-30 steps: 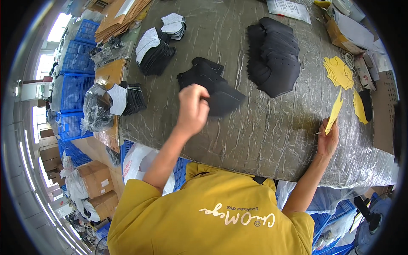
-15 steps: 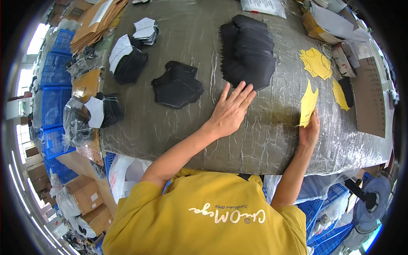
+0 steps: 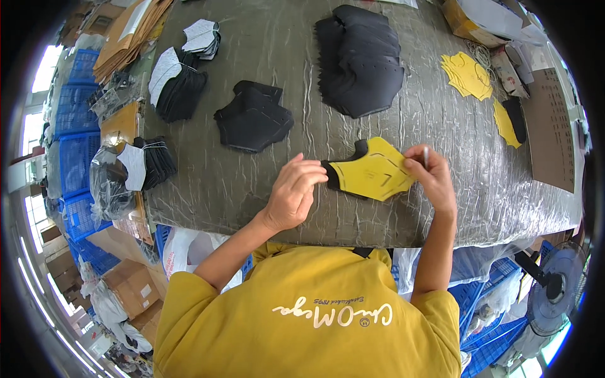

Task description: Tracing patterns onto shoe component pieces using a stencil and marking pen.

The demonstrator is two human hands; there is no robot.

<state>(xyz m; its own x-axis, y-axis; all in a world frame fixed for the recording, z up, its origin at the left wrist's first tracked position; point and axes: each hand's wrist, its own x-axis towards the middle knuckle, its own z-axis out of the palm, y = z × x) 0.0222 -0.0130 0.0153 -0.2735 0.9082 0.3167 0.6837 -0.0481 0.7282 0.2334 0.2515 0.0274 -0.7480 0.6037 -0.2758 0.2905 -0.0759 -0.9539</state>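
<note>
Near the table's front, a yellow template point(image 3: 372, 171) with slits and pen marks lies over a black cut piece point(image 3: 360, 148), whose dark edge shows at the left and top. My left hand point(image 3: 293, 192) pinches the black piece's left end. My right hand point(image 3: 435, 179) grips the template's right edge between thumb and fingers. A slim pale, pen-like stick point(image 3: 426, 157) pokes up from the right hand. Beyond them lies a long fanned stack of black pieces point(image 3: 360, 66). A smaller black pile point(image 3: 255, 120) sits to its left.
Tied bundles of black pieces point(image 3: 179, 88) with pale tops stand at the left. More yellow templates point(image 3: 466, 74) lie at the right, near a cardboard sheet point(image 3: 554, 135) and an open box point(image 3: 482, 28). A fan point(image 3: 554, 286) stands beyond the table's right front corner.
My left hand has drawn back from the black stack and now holds one black piece. My right hand has brought the yellow template leftward onto that piece. The view has shifted slightly.
</note>
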